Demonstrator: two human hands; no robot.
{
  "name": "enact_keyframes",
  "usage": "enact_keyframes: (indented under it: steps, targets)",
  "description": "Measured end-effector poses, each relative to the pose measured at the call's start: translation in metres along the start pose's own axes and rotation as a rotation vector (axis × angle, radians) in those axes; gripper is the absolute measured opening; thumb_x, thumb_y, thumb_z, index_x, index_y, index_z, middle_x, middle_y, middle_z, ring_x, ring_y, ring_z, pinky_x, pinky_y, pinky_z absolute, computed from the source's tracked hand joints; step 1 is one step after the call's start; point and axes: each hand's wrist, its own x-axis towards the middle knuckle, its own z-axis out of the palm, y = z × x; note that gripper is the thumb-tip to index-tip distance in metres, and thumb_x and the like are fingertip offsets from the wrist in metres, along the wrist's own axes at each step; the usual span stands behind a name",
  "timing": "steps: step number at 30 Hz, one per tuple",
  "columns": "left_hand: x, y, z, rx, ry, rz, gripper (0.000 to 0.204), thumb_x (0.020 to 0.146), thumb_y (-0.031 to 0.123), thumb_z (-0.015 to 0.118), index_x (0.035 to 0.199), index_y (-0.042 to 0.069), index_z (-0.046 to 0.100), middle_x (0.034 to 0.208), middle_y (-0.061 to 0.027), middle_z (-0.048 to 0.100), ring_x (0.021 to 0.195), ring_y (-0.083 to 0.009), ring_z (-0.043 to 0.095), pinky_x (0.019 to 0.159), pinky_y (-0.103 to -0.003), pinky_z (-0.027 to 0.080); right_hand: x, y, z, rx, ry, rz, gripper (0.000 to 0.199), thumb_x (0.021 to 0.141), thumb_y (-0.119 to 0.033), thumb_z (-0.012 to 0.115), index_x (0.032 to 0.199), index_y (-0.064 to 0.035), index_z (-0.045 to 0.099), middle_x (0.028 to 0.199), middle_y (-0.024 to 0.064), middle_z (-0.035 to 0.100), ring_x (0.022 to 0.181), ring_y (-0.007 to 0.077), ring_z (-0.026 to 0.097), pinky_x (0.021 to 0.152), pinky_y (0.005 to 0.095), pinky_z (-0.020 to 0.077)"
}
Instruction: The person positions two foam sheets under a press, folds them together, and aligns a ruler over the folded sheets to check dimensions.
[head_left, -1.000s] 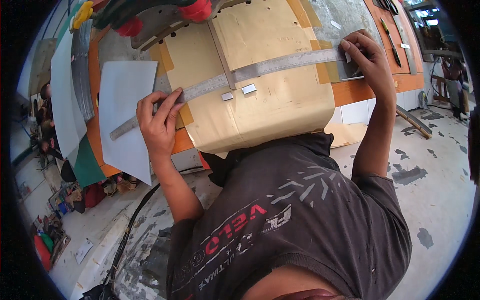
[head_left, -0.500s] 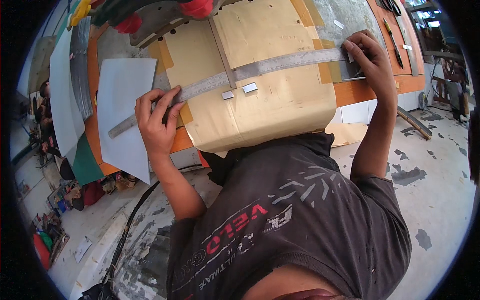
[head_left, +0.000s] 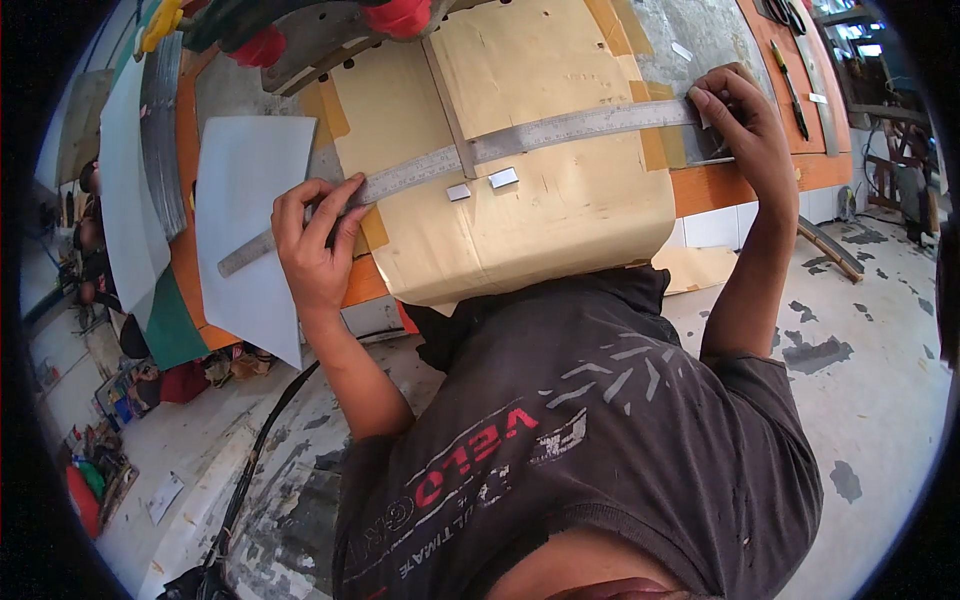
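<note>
A long steel ruler (head_left: 580, 124) lies across a tan paper-like sheet (head_left: 540, 230) that hangs over the near edge of the bench. The thumb and fingers of my left hand (head_left: 312, 240) are closed on the ruler towards its left, and its left end sticks out past that hand. My right hand (head_left: 742, 115) pinches the ruler's right end, partly hiding it. A narrow brown-grey strip (head_left: 447, 95) runs away from me and meets the ruler near its middle. Just nearer to me lie two small whitish rectangular pieces (head_left: 503, 178).
At the far left stands a machine part with red knobs (head_left: 398, 17). White sheets (head_left: 250, 190) lie left of my left hand, partly over the orange bench edge. A pen (head_left: 790, 88) and black-handled scissors (head_left: 783, 14) are at the right. Brown tape (head_left: 655, 150) borders the tan sheet.
</note>
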Motion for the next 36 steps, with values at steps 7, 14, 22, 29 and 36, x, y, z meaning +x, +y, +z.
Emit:
enact_keyframes:
  steps: [7, 14, 22, 29, 36]
  targets:
    - [-0.001, -0.001, 0.0, -0.021, 0.006, 0.006, 0.033, 0.084, 0.021, 0.08, 0.116, 0.013, 0.079, 0.1, -0.0069, 0.062, 0.096, -0.0271, 0.057, 0.089, -0.041, 0.047, -0.001, -0.003, -0.001, -0.026, -0.011, -0.019, 0.021, 0.097, -0.022, 0.074, 0.102, -0.001, 0.071, 0.098, 0.0015, 0.062, 0.086, 0.0118, 0.06, 0.078, 0.0287, 0.049]
    - [-0.002, -0.001, -0.001, 0.001, -0.026, -0.005, 0.034, 0.084, 0.012, 0.079, 0.117, 0.011, 0.079, 0.104, -0.0083, 0.062, 0.101, -0.0273, 0.058, 0.09, -0.04, 0.049, -0.001, -0.003, -0.001, -0.034, -0.009, -0.011, 0.022, 0.097, -0.022, 0.074, 0.101, -0.0016, 0.071, 0.098, 0.0017, 0.062, 0.087, 0.0123, 0.061, 0.079, 0.029, 0.0494]
    - [-0.001, -0.001, -0.001, -0.01, -0.012, -0.008, 0.033, 0.085, 0.022, 0.079, 0.117, 0.013, 0.079, 0.102, -0.0074, 0.062, 0.098, -0.0273, 0.057, 0.09, -0.041, 0.047, -0.001, -0.001, -0.001, -0.022, -0.013, -0.011, 0.022, 0.097, -0.023, 0.074, 0.102, -0.0022, 0.071, 0.098, 0.0011, 0.062, 0.087, 0.0112, 0.061, 0.079, 0.0289, 0.0506]
    - [0.007, 0.007, -0.005, 0.059, -0.105, 0.1, 0.042, 0.087, 0.017, 0.075, 0.129, 0.019, 0.074, 0.114, -0.0074, 0.063, 0.106, -0.0277, 0.058, 0.097, -0.043, 0.046, -0.001, -0.003, 0.0, -0.011, -0.009, -0.001, 0.021, 0.097, -0.023, 0.074, 0.102, -0.0027, 0.072, 0.099, 0.0006, 0.062, 0.088, 0.0111, 0.062, 0.079, 0.029, 0.0508]
    - [0.041, 0.023, -0.005, 0.077, -0.289, 0.348, 0.051, 0.079, 0.008, 0.074, 0.127, 0.023, 0.075, 0.118, -0.0078, 0.062, 0.109, -0.0307, 0.059, 0.098, -0.044, 0.047, -0.002, -0.004, -0.002, -0.005, -0.02, 0.024, 0.022, 0.097, -0.023, 0.074, 0.102, -0.0016, 0.071, 0.099, 0.0012, 0.061, 0.09, 0.0114, 0.062, 0.081, 0.0287, 0.0498]
